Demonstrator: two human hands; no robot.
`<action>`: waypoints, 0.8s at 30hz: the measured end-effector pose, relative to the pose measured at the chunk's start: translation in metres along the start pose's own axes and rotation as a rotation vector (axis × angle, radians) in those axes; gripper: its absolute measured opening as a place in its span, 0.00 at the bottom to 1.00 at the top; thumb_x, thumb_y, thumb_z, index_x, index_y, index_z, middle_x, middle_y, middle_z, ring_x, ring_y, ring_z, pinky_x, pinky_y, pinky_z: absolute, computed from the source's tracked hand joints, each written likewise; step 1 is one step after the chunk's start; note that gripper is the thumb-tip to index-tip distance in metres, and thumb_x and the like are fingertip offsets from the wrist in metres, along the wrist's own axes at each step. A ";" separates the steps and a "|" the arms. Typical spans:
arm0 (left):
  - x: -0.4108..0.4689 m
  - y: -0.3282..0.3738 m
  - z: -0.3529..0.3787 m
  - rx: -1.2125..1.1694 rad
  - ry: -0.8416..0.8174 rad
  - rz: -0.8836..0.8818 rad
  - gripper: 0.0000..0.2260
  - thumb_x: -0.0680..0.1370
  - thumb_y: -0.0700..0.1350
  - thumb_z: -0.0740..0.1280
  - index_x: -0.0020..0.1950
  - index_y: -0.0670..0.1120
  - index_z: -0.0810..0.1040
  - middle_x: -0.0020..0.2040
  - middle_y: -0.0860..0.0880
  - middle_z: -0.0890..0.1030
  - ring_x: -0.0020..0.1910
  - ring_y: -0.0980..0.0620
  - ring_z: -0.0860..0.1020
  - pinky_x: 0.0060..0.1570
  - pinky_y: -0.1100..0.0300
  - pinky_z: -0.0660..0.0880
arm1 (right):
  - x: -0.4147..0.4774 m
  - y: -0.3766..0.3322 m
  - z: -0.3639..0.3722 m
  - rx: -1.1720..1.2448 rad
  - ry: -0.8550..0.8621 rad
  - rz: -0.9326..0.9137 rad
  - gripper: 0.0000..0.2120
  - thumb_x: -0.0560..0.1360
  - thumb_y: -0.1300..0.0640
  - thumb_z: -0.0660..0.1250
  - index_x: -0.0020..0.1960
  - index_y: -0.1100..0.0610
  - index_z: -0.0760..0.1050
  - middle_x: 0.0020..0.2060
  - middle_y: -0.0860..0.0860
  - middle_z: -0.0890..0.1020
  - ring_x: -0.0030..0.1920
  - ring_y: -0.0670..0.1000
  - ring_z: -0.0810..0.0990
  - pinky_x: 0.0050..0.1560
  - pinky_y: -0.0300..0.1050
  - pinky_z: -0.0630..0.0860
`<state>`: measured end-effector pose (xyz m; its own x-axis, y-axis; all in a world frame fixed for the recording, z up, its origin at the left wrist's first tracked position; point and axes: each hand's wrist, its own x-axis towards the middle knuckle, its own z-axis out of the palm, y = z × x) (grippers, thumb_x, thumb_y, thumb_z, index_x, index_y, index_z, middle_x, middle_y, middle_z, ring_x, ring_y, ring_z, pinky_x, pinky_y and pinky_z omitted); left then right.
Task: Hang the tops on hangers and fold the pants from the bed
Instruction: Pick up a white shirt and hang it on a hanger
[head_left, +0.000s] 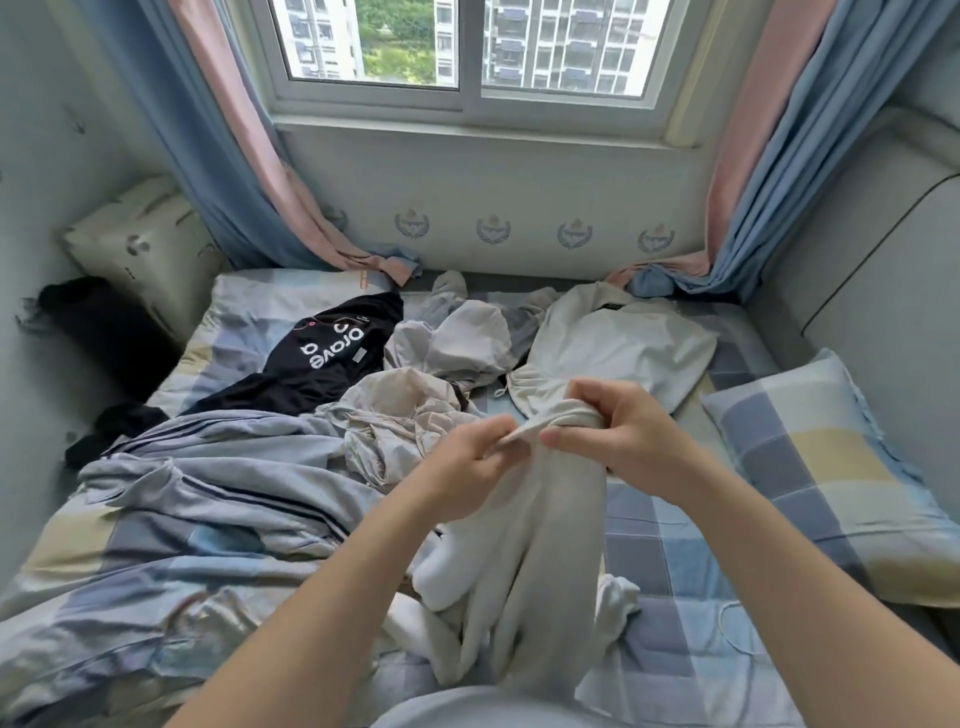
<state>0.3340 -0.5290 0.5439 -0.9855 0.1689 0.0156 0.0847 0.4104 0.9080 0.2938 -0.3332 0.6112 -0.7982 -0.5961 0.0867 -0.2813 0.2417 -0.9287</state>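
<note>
A pale garment held up over the bed by its top edge.
The left hand pinches the edge; the right hand has its grip wrapped round bunched cloth, probably so it hangs straight.

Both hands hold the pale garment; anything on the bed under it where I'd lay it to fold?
Yes. Left hand and right hand grip the pale garment; white clothing lies bunched beneath its lower end, and a striped grey garment crowds the left. The checked sheet on the right looks bare.
</note>
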 end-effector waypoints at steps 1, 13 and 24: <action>-0.002 0.003 0.000 -0.042 0.093 -0.008 0.09 0.76 0.50 0.62 0.41 0.46 0.75 0.34 0.53 0.71 0.35 0.54 0.69 0.37 0.51 0.67 | -0.002 0.002 -0.003 0.002 0.010 0.018 0.20 0.67 0.52 0.76 0.35 0.64 0.69 0.28 0.42 0.67 0.30 0.43 0.64 0.30 0.37 0.61; -0.001 0.075 -0.021 -0.362 0.491 0.158 0.11 0.80 0.40 0.59 0.45 0.33 0.72 0.37 0.40 0.69 0.37 0.50 0.67 0.35 0.61 0.65 | -0.038 0.104 -0.005 -0.421 -0.442 0.664 0.08 0.70 0.50 0.77 0.37 0.45 0.78 0.38 0.43 0.81 0.43 0.47 0.80 0.43 0.40 0.73; 0.012 0.020 -0.018 -0.075 0.285 -0.209 0.17 0.78 0.41 0.71 0.66 0.49 0.74 0.61 0.53 0.76 0.60 0.57 0.74 0.56 0.64 0.69 | -0.020 0.062 -0.022 -0.265 -0.025 0.318 0.17 0.75 0.53 0.74 0.30 0.52 0.75 0.26 0.43 0.71 0.31 0.46 0.68 0.37 0.44 0.65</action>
<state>0.3213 -0.5347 0.5697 -0.9827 -0.1726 -0.0672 -0.1236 0.3411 0.9319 0.2806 -0.2895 0.5596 -0.8550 -0.4777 -0.2018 -0.1529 0.6039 -0.7822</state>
